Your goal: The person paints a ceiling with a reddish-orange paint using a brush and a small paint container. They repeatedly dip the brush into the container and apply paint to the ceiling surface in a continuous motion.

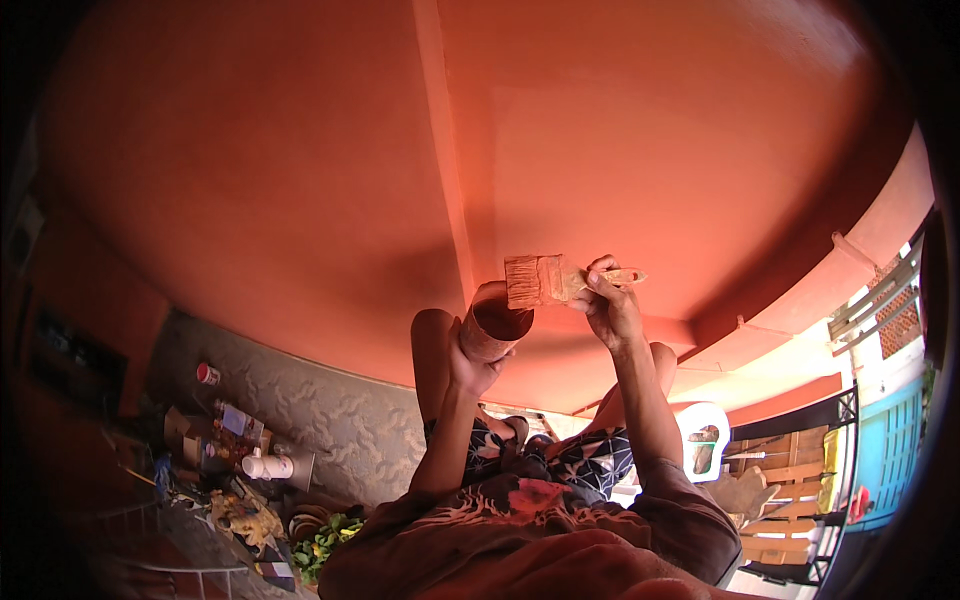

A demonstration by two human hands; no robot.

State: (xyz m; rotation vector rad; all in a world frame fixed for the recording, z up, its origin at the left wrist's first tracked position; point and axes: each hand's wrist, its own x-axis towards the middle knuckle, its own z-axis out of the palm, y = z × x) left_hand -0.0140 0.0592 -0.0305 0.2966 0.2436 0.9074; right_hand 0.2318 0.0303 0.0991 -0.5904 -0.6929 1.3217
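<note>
My left hand [474, 369] is wrapped round a paint-stained cylindrical can [487, 346], its open mouth tilted up and away from me. The inside of the can is dark, so I cannot tell how much it holds. In my right hand [614, 308] is a wide paintbrush [550, 280], pinched by its handle and held level. Its paint-caked bristles point left, just above the can's rim. Beyond both hands spreads an orange-red wall [640, 150], with a raised strip [437, 110] running up it.
Down to the left, a patterned floor [330, 400] holds a small red bucket [207, 374], a white container [268, 465] and a leafy plant [325, 545]. A white plastic seat [716, 420], wooden slats [795, 490] and a blue gate [890, 455] are at the lower right.
</note>
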